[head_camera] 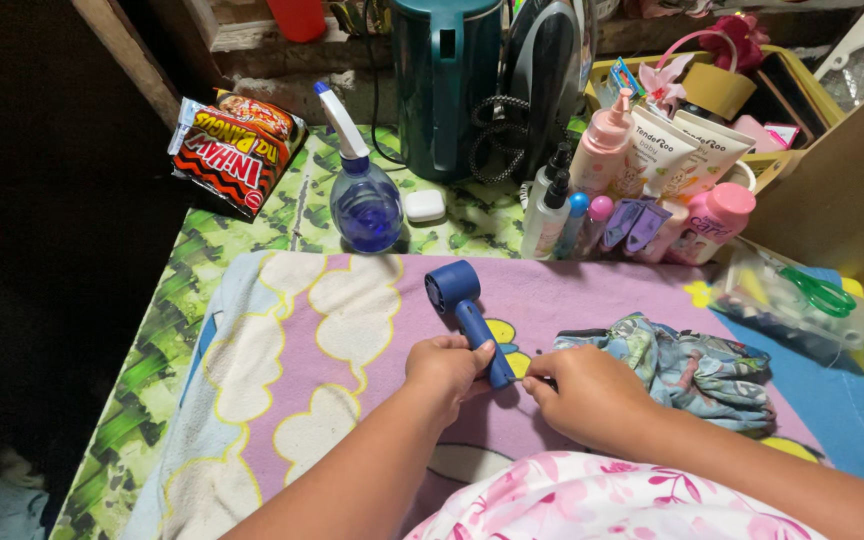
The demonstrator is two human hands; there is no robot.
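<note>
Small blue fan (460, 305) held low over purple blanket (352, 340). Looks light, hard, smooth; best gripped at handle. Handle wrapped tight by left hand (447, 368). Thin cord pinched by right hand (584, 392) fingers. Folded cloth (692, 365) beside. Blue spray bottle (364, 200) behind.

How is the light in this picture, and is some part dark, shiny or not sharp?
Head view: the light falls evenly on the purple cloth and both hands, left hand and right hand, which look sharp; the left side beyond the table is almost black; the blue spray bottle shows small glints; the picture edges bend slightly.
</note>
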